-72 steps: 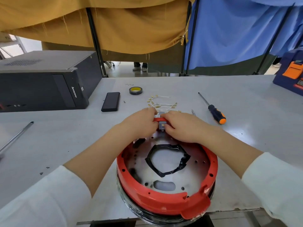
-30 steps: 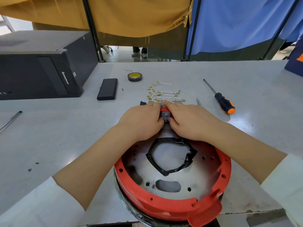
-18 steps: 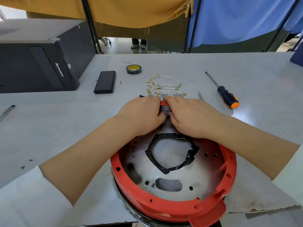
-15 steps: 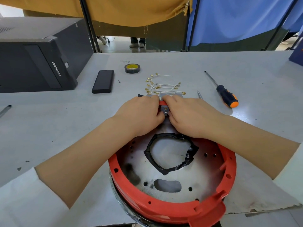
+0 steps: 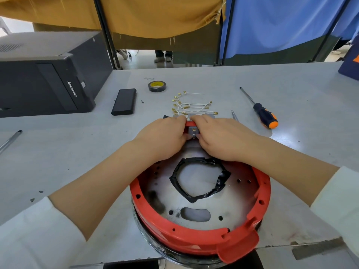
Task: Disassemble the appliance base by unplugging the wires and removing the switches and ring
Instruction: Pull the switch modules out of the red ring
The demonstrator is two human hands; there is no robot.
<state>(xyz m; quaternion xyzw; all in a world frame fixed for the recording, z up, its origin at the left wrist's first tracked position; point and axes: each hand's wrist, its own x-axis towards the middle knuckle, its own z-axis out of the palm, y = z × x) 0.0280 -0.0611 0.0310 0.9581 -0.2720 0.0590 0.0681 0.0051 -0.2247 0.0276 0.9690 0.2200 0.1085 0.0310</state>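
The round appliance base lies open side up at the table's near edge, its red ring around a metal plate with a black taped opening. At the ring's far side sits a small grey switch with metal terminals. My left hand and my right hand meet there, fingers curled over the rim and pinching the switch from both sides. Loose white wires with brass terminals lie on the table just beyond my hands.
An orange-and-black screwdriver lies to the right, a black tape roll and a black flat device behind left. A black computer case stands at far left. A metal rod lies at the left edge.
Both hands stay pinched on the switch at the ring's far side. The view has tilted down and closer; the base sits a little lower and to the right in frame.
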